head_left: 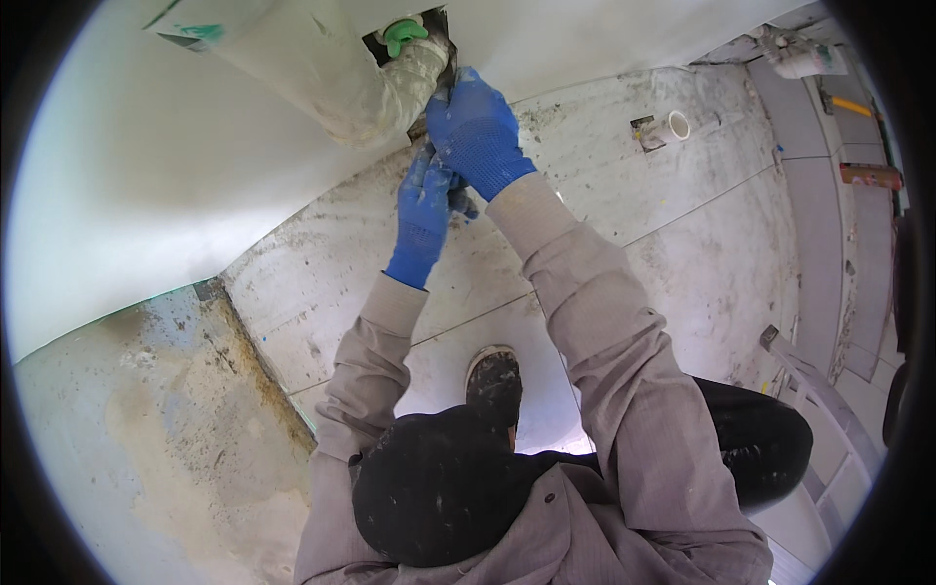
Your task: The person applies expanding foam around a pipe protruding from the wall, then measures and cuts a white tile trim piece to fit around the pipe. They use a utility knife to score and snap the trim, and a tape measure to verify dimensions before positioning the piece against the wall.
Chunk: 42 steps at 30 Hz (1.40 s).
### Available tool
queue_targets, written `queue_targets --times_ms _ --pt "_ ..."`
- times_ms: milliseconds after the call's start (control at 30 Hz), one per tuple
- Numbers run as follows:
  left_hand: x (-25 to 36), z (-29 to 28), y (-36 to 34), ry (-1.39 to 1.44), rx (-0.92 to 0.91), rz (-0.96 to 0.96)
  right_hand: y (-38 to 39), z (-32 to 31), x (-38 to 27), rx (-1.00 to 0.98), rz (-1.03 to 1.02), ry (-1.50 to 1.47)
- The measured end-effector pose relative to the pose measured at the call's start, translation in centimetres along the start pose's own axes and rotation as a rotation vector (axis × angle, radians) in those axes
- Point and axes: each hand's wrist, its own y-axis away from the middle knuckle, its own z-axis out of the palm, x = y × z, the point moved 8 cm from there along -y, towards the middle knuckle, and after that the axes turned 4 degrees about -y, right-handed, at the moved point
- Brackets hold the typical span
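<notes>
Both my hands wear blue knit gloves and meet at the lower edge of a white panel [146, 175], beside a rough cut opening. My right hand [475, 132] is closed by the opening's edge, and its fingertips are hidden. Just below it, my left hand [422, 214] points upward with bent fingers pressed against the right one; whatever lies between them does not show. A thick pale pipe [331, 83] bends up to the opening, its end wrapped in whitish, wrinkled material [417, 73]. Inside the opening sits a green fitting [402, 35].
A white pipe stub [668, 129] sticks up from the stained, tiled floor [702, 224]. An aluminium ladder [824, 400] stands at the right. Beyond it lie a tool with a yellow handle [850, 105] and a reddish-brown block [871, 175]. My shoe [493, 385] is below my hands.
</notes>
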Motion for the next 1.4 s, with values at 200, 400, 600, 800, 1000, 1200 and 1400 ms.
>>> queue_targets --times_ms 200,400,600,800,1000,1200,1400 --pt "2.4 -1.1 0.4 -0.387 0.076 0.036 -1.7 3.3 1.8 -0.065 -0.029 -0.207" --pt "2.2 0.6 3.1 -0.25 0.041 -0.005 0.5 0.7 2.6 -0.209 -0.093 -0.261" --pt "4.6 -0.9 -1.0 -0.653 0.075 0.38 7.1 0.0 8.3 -0.333 0.155 -0.821" --pt "3.7 3.0 -7.7 -0.05 0.199 0.098 9.9 -4.2 10.2 -0.199 0.242 -0.679" --pt "1.5 2.5 -11.0 0.11 0.155 0.117 11.3 -5.7 13.4 -0.212 0.286 -0.571" --pt "0.5 2.6 -11.3 0.071 0.235 0.197 13.0 -6.4 11.9 -0.447 0.149 -0.06" --pt "2.8 -1.7 -14.5 0.108 0.007 0.145 15.2 -11.7 9.2 -0.739 -0.1 0.666"
